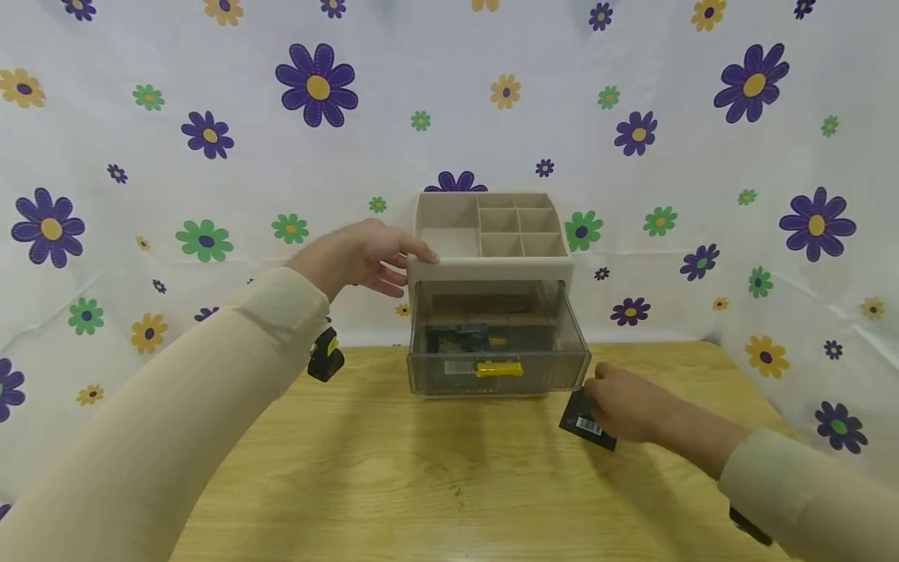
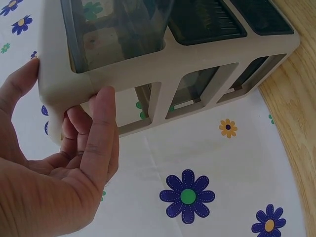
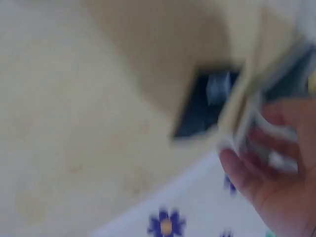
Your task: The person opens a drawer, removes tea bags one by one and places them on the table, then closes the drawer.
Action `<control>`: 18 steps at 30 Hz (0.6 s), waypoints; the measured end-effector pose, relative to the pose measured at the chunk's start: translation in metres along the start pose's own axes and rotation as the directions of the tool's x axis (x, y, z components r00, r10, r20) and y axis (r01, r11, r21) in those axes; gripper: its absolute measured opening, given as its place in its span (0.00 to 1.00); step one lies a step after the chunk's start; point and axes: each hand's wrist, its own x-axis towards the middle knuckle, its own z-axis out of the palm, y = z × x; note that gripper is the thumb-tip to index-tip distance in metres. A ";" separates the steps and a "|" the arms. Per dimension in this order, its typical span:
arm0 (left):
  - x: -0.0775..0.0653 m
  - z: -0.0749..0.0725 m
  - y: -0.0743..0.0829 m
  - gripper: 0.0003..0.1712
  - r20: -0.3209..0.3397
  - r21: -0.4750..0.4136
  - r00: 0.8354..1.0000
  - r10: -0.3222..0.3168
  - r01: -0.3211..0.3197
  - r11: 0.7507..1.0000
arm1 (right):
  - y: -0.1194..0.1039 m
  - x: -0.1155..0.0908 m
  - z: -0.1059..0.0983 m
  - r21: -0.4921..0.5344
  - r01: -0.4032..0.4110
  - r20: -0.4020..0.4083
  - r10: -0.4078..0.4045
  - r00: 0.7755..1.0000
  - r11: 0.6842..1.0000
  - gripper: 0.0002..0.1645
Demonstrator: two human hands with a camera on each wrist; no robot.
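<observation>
A beige desktop organizer stands at the back of the table, its clear drawer with a yellow handle pulled out. Dark flat items lie in that drawer. My left hand grips the organizer's upper left front edge; in the left wrist view its fingers press the side frame. Beside the drawer's right front corner is my right hand, fingers curled, over a dark flat box with a barcode label. Blur in the right wrist view hides whether its fingers hold anything.
Open compartments form the organizer's top. Behind it hangs a white cloth printed with flowers. The wooden table extends in front. Dark wrist devices are strapped to both arms.
</observation>
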 end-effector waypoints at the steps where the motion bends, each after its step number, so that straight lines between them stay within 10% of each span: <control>1: -0.001 -0.001 -0.001 0.40 0.000 0.001 1.000 0.001 -0.001 1.000 | -0.010 -0.006 0.004 -0.002 -0.005 -0.020 0.005 1.000 1.000 0.10; 7: -0.002 0.001 0.001 0.40 -0.010 0.005 1.000 0.006 -0.006 1.000 | -0.050 -0.035 0.026 0.070 -0.092 0.014 0.091 0.996 0.993 0.31; 18: 0.002 0.001 -0.001 0.41 -0.011 0.007 1.000 -0.004 0.004 1.000 | -0.041 -0.037 0.046 0.070 -0.146 0.056 0.142 0.988 0.987 0.28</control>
